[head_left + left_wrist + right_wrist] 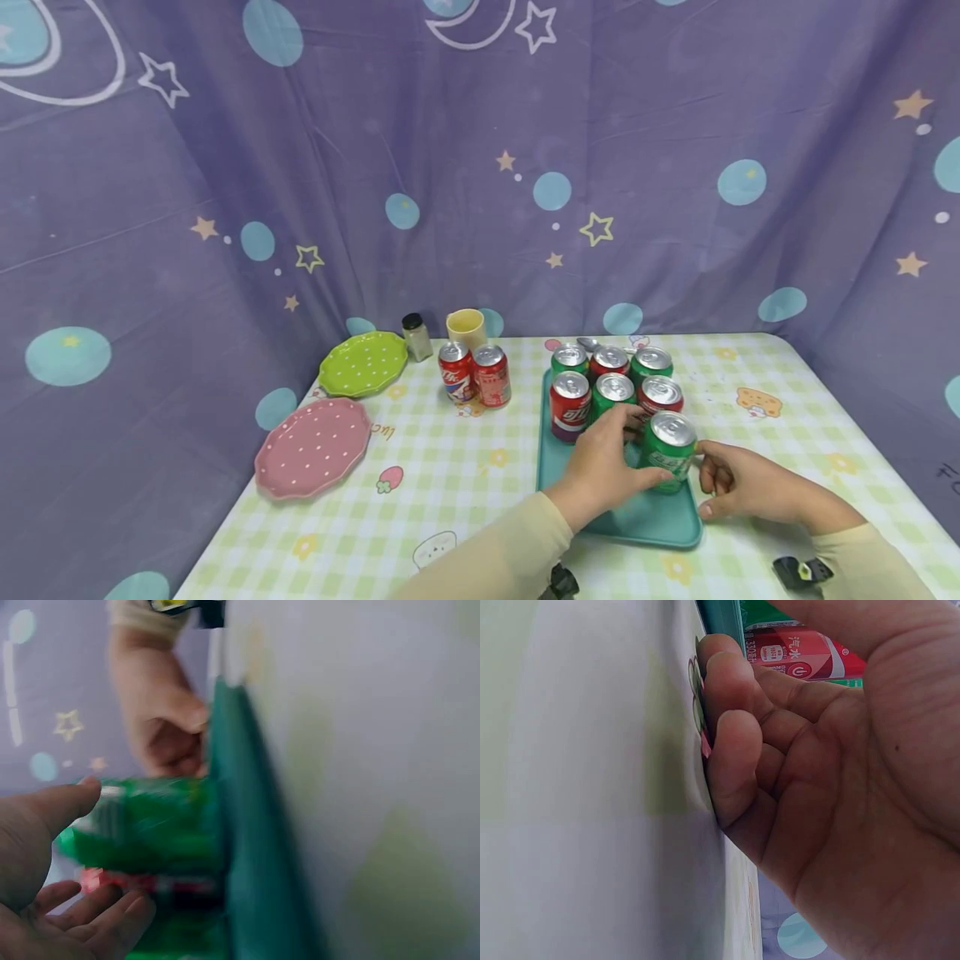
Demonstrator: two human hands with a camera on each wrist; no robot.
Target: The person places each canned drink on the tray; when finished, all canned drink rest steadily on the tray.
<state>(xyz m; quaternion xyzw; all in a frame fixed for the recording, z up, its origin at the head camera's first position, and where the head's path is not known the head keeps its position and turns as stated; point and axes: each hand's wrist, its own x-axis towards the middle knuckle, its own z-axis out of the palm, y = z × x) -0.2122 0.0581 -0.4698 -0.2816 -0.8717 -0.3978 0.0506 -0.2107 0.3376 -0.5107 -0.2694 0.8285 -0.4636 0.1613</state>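
Note:
A green soda can stands upright at the front right of the teal tray, with several red and green cans behind it. My left hand is spread about this can from the left, thumb in front and fingers toward its far side. In the left wrist view, the thumb lies by the green can and the fingers look apart from it. To the right of the tray, my right hand has loosely bent fingers, its index fingertip close to the can; contact is unclear. The right wrist view shows these fingers low over the table, holding nothing.
Two red cans stand left of the tray, before a yellow mug. A black-capped shaker, a green dotted plate and a pink dotted plate are farther left. A spoon lies behind the tray.

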